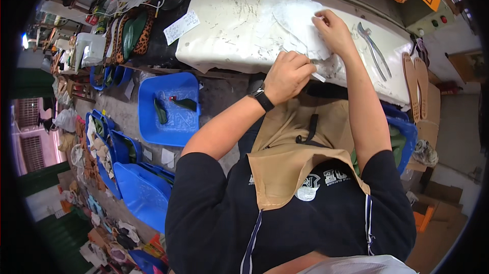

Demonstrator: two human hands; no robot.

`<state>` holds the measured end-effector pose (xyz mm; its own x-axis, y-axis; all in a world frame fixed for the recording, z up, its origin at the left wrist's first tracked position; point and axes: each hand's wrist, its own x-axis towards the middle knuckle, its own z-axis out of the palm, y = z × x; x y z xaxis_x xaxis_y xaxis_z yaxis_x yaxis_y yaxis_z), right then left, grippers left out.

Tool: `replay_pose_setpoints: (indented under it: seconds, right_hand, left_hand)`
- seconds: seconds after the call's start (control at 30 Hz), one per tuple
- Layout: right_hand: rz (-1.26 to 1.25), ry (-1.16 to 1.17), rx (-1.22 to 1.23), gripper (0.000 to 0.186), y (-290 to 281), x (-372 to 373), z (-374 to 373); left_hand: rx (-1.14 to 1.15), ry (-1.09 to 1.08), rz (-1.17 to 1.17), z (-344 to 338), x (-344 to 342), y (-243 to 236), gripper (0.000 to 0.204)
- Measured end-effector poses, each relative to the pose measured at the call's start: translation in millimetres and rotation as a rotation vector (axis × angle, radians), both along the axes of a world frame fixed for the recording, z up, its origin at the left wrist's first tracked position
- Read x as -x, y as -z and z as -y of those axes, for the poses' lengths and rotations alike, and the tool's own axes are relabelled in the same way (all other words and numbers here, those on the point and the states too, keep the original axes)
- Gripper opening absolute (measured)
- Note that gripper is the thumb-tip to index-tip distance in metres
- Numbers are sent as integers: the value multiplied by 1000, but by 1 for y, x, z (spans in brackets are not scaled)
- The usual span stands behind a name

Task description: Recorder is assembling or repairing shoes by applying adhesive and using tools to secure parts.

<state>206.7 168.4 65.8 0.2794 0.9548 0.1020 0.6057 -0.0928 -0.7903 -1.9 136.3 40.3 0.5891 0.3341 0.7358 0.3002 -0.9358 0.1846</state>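
Note:
My left hand (289, 77), a dark watch on its wrist, is closed at the near edge of the white-covered bench (224, 24). A small white strip (318, 76) shows beside its fingers, and a thin tip pokes out above them; what it grips is mostly hidden. Farther right, my right hand (334, 32) has its fingers bent together over thin white sheet pieces (298, 16) with curved edges. Whatever lies between those fingertips cannot be made out. Metal pincers (374, 52) with long handles lie on the bench to the right of my right hand.
A handwritten paper slip (182, 27) lies at the bench's left end. Left on the floor, a blue bin (168, 131) holds dark green pieces; more blue bins (140, 192) stand nearer. Leopard-print shoe pieces (144, 32) are beyond. Brown perforated sole shapes (415, 88) hang at the right.

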Motion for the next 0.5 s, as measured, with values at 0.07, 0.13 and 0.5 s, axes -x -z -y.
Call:
replay_pose_setpoints:
  seconds: [0.07, 0.13, 0.5]
  right_hand:
    - [-2, 2, -61, 36, 8, -22, 8]
    - [-23, 64, -60, 34, 6, -33, 28]
    - [-105, 183, -49, 38, 18, -23, 33]
  left_hand:
    - [241, -28, 55, -19, 7, -13, 7]
    - [484, -51, 106, -40, 17, -30, 9]
    - [824, -384, 26, -243, 74, -63, 56]
